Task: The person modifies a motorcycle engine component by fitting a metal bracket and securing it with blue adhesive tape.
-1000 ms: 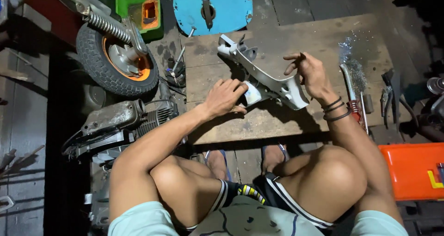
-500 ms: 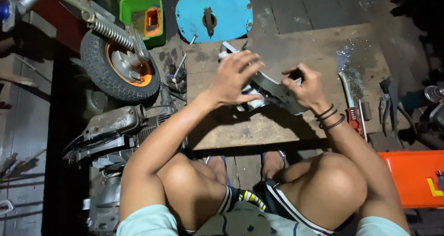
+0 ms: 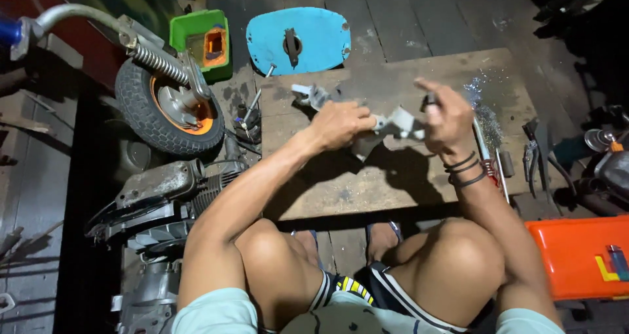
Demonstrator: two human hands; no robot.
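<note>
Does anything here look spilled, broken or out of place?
Yes: silvery metal shavings lie scattered over the wooden board's far right corner. The small wheel and engine sit dismantled on the floor. Both hands hold a grey metal part above the board.

We log colours only. The metal part (image 3: 393, 126) held over the board is pale silver-grey. The wooden board (image 3: 367, 183) reads dull brown, with glittering silver shavings (image 3: 483, 105) at its far right. Far centre lies a sky-blue oval cover (image 3: 308, 40); left of it, a bright green tray (image 3: 190, 36) with an orange inset. The wheel (image 3: 167, 108) at left has a black tyre and orange rim. Near right, an orange toolbox (image 3: 576, 255). Black bands (image 3: 464, 170) ring the right wrist. The shorts (image 3: 357, 291) show black, white and yellow stripes.
</note>
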